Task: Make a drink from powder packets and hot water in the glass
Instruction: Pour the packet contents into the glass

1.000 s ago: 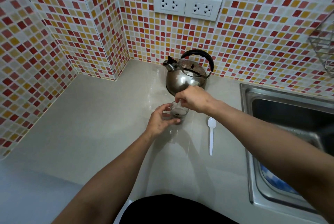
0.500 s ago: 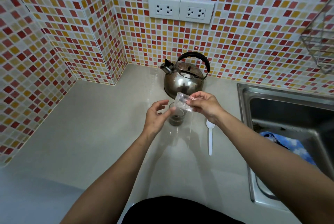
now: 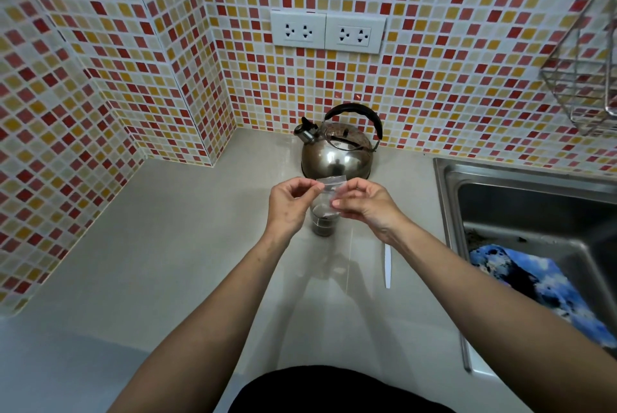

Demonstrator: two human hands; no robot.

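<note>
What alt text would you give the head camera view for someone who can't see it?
Both hands, left hand and right hand, hold a small clear packet above a glass with dark contents on a countertop. A steel kettle stands behind; a white spoon lies right.

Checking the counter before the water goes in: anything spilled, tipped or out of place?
Nothing spilled. The glass and kettle stand upright, and the spoon lies flat. One oddity: a blue patterned cloth lies in the sink.

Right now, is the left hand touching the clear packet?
Touching. The head view shows the left hand pinching the clear packet's left corner, while the right hand grips its other side above the glass.
</note>
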